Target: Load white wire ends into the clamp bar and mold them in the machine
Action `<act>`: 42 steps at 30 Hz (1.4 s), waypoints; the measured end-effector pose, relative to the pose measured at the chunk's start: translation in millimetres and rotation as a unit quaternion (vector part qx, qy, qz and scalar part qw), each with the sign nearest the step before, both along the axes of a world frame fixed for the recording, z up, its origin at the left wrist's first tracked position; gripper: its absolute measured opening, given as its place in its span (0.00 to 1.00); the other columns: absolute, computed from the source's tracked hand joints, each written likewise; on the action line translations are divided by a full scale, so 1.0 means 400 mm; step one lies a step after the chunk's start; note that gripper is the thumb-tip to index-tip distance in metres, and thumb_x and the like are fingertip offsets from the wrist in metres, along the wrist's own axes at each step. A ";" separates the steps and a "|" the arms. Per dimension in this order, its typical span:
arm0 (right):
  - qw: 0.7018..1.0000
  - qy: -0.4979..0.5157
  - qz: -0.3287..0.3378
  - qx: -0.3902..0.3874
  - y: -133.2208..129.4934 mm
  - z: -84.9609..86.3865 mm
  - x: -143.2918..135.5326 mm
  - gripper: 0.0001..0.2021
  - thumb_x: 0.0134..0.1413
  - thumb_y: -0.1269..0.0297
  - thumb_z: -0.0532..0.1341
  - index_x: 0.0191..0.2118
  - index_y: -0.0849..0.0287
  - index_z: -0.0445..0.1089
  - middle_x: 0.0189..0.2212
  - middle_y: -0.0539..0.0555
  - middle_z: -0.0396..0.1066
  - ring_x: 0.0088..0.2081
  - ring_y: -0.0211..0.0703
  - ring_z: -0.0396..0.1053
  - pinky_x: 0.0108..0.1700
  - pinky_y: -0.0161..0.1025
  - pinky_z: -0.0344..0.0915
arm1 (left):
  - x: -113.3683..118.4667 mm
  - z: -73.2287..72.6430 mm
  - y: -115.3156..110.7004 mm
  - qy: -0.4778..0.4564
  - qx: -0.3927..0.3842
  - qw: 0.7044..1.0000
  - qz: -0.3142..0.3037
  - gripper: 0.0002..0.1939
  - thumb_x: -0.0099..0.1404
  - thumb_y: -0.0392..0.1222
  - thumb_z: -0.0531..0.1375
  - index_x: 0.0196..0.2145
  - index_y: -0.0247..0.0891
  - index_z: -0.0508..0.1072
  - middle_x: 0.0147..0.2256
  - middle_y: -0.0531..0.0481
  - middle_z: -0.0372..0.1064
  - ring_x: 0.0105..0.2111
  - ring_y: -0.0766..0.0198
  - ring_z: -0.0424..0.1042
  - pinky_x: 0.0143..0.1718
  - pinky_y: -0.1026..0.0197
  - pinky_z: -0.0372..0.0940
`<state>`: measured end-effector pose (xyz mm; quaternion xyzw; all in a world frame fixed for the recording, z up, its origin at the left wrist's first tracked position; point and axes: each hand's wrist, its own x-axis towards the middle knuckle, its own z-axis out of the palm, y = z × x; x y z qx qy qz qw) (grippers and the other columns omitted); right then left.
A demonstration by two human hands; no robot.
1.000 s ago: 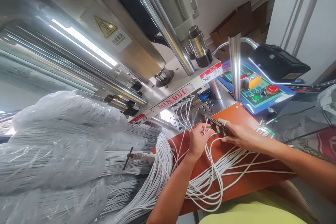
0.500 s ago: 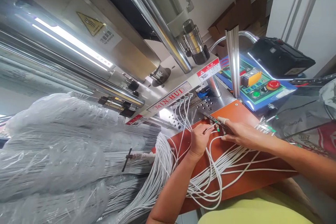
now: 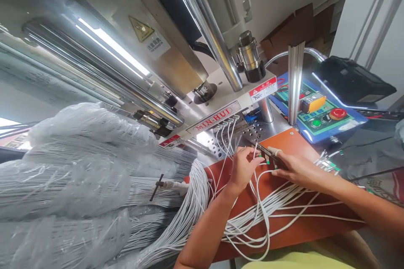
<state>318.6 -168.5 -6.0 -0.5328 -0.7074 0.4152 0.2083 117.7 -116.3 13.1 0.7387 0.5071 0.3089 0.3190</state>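
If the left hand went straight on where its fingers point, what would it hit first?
Past the white cable it pinches, the left hand would likely meet the dark metal tool in the right hand first, though the depth between them is hard to judge from this one view.

I see a bright, straight white strip of light [image 3: 120, 51] and glinting round polished-steel rods [image 3: 208, 29]; outer edges look stretched.

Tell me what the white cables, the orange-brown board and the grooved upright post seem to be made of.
White cables: probably plastic-sheathed, smooth, given their even, flexible loops.
Orange-brown board: perhaps laminate, smooth, from its flat, even colour; core unclear.
Upright post: bare metal, likely aluminium, from its silvery sheen.
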 end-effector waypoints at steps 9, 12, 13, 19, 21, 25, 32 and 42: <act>0.999 -0.045 -0.006 -0.019 0.006 0.003 -0.007 0.15 0.58 0.50 0.54 0.43 0.55 0.57 0.36 0.55 0.71 0.36 0.49 0.70 0.36 0.41 0.61 | 0.027 0.013 0.062 -0.176 -0.104 0.977 0.062 0.12 0.69 0.45 0.54 0.47 0.37 0.62 0.27 0.53 0.74 0.14 0.75 0.57 0.18 0.70 0.55; 0.999 -0.037 -0.006 -0.020 0.007 0.009 -0.007 0.16 0.58 0.51 0.54 0.47 0.55 0.57 0.38 0.56 0.71 0.38 0.50 0.70 0.38 0.42 0.62 | 0.007 0.003 0.069 -0.083 0.007 0.995 0.058 0.12 0.69 0.42 0.54 0.48 0.38 0.68 0.33 0.49 0.77 0.19 0.72 0.66 0.25 0.67 0.63; 0.999 -0.033 -0.006 -0.018 0.007 0.010 -0.006 0.16 0.58 0.51 0.54 0.47 0.55 0.57 0.38 0.55 0.71 0.37 0.50 0.70 0.37 0.42 0.62 | -0.002 -0.002 0.069 -0.048 0.045 0.996 0.054 0.12 0.69 0.41 0.54 0.48 0.39 0.70 0.36 0.48 0.77 0.23 0.70 0.70 0.29 0.66 0.66; 1.000 -0.024 -0.005 -0.011 0.005 0.013 -0.003 0.13 0.58 0.51 0.55 0.41 0.54 0.57 0.35 0.53 0.71 0.35 0.48 0.69 0.35 0.40 0.61 | -0.044 -0.032 0.069 0.073 0.175 0.982 0.015 0.18 0.71 0.35 0.52 0.57 0.40 0.67 0.39 0.47 0.77 0.37 0.63 0.75 0.42 0.59 0.69; 1.000 -0.024 -0.007 -0.011 0.004 0.013 -0.003 0.13 0.58 0.51 0.55 0.42 0.54 0.58 0.35 0.53 0.71 0.35 0.48 0.70 0.35 0.40 0.61 | -0.047 -0.033 0.069 0.099 0.217 0.971 -0.007 0.15 0.70 0.32 0.51 0.50 0.39 0.72 0.40 0.46 0.77 0.40 0.61 0.74 0.44 0.57 0.68; 1.000 -0.014 -0.013 -0.008 0.003 0.005 -0.001 0.18 0.57 0.51 0.55 0.49 0.53 0.60 0.40 0.55 0.73 0.39 0.50 0.71 0.39 0.41 0.64 | -0.047 -0.038 0.057 0.115 0.237 0.964 -0.021 0.10 0.68 0.31 0.54 0.41 0.37 0.75 0.37 0.47 0.76 0.39 0.61 0.72 0.43 0.57 0.68; 1.000 0.017 -0.018 0.005 0.008 -0.014 0.007 0.32 0.55 0.49 0.57 0.64 0.51 0.53 0.47 0.56 0.74 0.49 0.54 0.71 0.47 0.45 0.66 | -0.051 -0.071 0.024 0.041 0.179 0.982 -0.035 0.05 0.64 0.32 0.60 0.33 0.38 0.76 0.32 0.49 0.73 0.34 0.65 0.72 0.39 0.62 0.67; 0.999 0.032 -0.016 -0.009 0.013 -0.008 0.016 0.32 0.55 0.49 0.57 0.64 0.51 0.55 0.45 0.55 0.76 0.50 0.55 0.71 0.52 0.47 0.65 | -0.048 -0.085 0.038 -0.001 0.136 0.990 -0.036 0.05 0.63 0.33 0.60 0.33 0.39 0.77 0.32 0.49 0.72 0.35 0.65 0.71 0.40 0.62 0.66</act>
